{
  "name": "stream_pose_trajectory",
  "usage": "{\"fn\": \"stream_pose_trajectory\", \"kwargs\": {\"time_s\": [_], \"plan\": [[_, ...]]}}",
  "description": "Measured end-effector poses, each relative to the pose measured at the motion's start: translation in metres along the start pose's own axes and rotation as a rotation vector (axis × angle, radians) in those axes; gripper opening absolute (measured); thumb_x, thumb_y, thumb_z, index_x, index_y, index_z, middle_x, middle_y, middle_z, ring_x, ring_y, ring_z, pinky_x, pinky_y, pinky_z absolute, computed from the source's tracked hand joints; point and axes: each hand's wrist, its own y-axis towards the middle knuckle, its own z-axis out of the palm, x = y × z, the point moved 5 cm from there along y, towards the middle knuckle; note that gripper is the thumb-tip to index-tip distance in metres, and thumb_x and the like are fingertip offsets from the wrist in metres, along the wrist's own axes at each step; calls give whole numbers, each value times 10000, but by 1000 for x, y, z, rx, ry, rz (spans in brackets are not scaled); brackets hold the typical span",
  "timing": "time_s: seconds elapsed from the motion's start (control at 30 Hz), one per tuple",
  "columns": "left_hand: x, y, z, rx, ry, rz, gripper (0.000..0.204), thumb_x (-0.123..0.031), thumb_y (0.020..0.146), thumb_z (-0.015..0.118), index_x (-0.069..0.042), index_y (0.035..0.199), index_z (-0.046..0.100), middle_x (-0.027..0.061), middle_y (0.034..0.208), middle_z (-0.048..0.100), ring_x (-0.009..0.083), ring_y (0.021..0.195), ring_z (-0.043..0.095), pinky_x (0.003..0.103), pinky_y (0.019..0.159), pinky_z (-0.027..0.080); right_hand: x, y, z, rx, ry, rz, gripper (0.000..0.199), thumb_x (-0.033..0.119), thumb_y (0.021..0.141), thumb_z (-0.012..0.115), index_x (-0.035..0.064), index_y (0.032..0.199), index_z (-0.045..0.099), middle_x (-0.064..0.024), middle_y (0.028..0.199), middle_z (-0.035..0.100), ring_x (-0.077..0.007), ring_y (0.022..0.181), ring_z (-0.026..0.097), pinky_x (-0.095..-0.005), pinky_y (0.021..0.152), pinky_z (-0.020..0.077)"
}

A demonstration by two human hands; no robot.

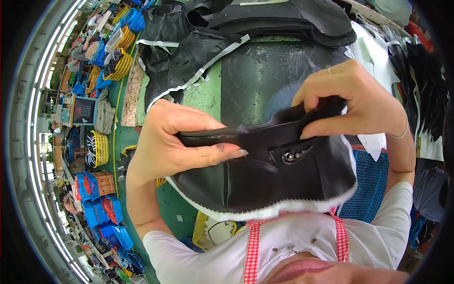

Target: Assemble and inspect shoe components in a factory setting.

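Observation:
A black leather shoe upper (265, 184) is stretched between my hands in front of my chest, above the near side of the workbench. White zigzag-edged lining shows along its lower rim, and a small metal ornament (293, 156) sits on its side. My left hand (175, 142) pinches the upper's top edge, thumb on the near face and fingers behind. My right hand (354, 102) grips the folded top edge farther right between thumb and bent fingers. The fingertips behind the leather are partly hidden.
More black uppers with white edging (189, 61) lie on the bench's far left, beside stacked dark pieces (283, 21). White sheets (373, 61) and hanging black strips (423, 85) are at right. A blue crate (362, 184) stands below; yellow baskets (99, 149) line the left.

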Motion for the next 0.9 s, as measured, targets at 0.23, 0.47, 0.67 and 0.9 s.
{"fn": "stream_pose_trajectory", "kwargs": {"time_s": [0.23,0.47,0.67,0.9], "plan": [[7,0,-1,-31,-122,5,205,21,727,771,45,927,734,106,762,726,89,652,675,178,595,497,-4,-5,0,-136,102,-30,286,132,746,789,25,739,524,-72,666,550,-256,585,513,-318,546,408],[12,-2,-6,153,-102,-18,268,-5,681,765,-24,948,751,80,785,702,126,689,652,249,616,477,2,-6,2,-99,100,-54,348,130,669,853,54,651,514,-70,757,646,-197,621,597,-277,565,440],[-23,24,20,76,546,93,239,-105,623,767,-53,851,717,70,847,601,210,826,573,332,705,451,3,-9,5,-126,62,-1,336,132,657,859,51,650,533,-68,740,634,-197,619,598,-285,550,427],[2,22,42,129,25,91,141,-35,744,749,-23,882,723,89,637,606,216,521,555,299,504,414,13,-13,9,-134,-29,7,323,120,659,851,44,661,537,-64,707,612,-230,592,585,-302,523,424]]}}
